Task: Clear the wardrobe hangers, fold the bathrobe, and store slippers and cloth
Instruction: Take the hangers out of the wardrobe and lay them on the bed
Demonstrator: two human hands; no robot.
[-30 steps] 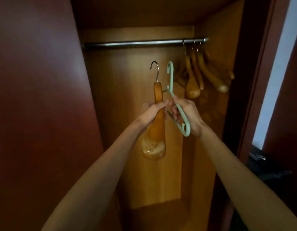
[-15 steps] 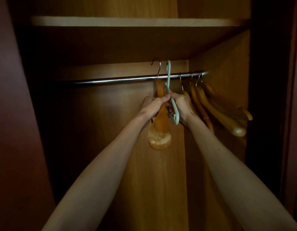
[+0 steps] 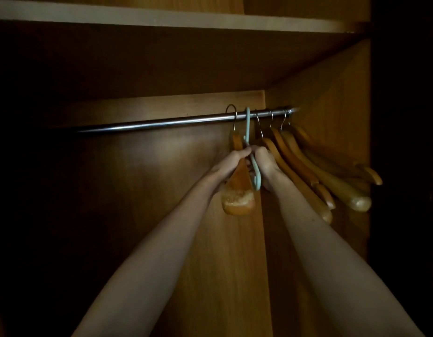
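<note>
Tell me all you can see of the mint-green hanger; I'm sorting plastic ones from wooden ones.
The mint-green hanger is thin and looks like plastic, with a moulded hook of the same colour. The hook is at the metal rail, looped over it as far as the view shows. It hangs edge-on between the wooden hanger held by the left hand and the other wooden ones. The right hand grips its body; its lower end curves out below.
</note>
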